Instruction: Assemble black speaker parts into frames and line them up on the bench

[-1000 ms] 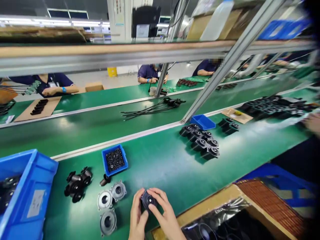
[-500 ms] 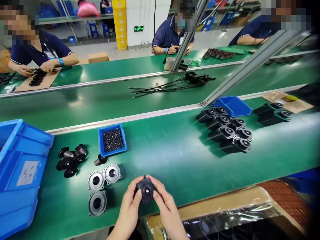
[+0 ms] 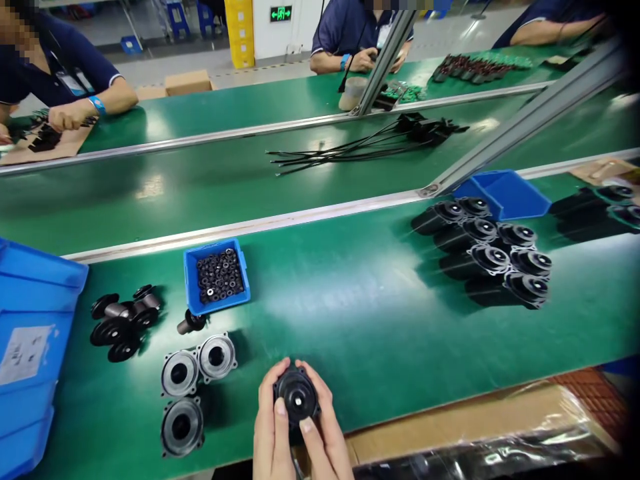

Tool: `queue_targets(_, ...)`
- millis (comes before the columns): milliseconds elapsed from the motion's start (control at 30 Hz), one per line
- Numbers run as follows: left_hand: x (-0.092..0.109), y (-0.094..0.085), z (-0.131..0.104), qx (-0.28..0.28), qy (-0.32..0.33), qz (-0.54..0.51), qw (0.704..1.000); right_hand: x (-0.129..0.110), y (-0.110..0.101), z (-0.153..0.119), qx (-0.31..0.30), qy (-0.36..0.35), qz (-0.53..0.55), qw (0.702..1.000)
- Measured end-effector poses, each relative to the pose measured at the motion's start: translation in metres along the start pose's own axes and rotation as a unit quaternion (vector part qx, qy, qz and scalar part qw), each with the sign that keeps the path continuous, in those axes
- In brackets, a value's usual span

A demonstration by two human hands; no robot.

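At the green bench's (image 3: 350,320) near edge, round black part (image 3: 296,400) lies between both hands: left hand (image 3: 274,420) and right hand (image 3: 323,420) curl fingers around opposite sides, thumbs on its face.

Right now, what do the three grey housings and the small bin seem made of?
Grey housings: probably cast metal, satin silver-grey, judging by their metallic sheen. Small bin: likely moulded plastic, slightly glossy, given its uniform blue and thin walls.

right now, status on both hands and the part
Left hand and right hand both on black round part; silver housings close by on the left, none touching.
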State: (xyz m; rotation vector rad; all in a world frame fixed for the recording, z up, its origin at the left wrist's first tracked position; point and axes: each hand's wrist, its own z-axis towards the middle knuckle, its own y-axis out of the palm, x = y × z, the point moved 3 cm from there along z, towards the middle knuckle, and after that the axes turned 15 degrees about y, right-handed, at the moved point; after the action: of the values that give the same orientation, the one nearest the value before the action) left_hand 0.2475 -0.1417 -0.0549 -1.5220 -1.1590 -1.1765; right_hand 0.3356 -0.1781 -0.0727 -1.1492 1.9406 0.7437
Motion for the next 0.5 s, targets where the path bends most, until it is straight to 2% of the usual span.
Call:
queue_targets(100,-0.001,0.000,0.000,-0.006,0.009,0.006,1.000,-0.003,0.003,-0.001,0.037,0.003,0.011,0.999)
queue_targets(233,-0.001,-0.006,0.003,-0.033,0.016,0.038,0.999,-0.019,-0.009,0.012,-0.010,0.032,0.015,0.999)
queue_targets(367,-0.002,-0.012,0.008,-0.069,0.049,0.043,0.995,-0.035,-0.018,0.031,-0.075,0.061,-0.029,0.995)
queue_targets(433,-0.003,-0.013,0.010,-0.078,0.058,0.034,0.995,-0.035,-0.018,0.037,-0.099,0.072,-0.010,0.992)
queue_targets(500,-0.004,-0.014,0.012,-0.078,0.059,0.020,0.995,-0.030,-0.016,0.038,-0.094,0.071,0.026,0.993)
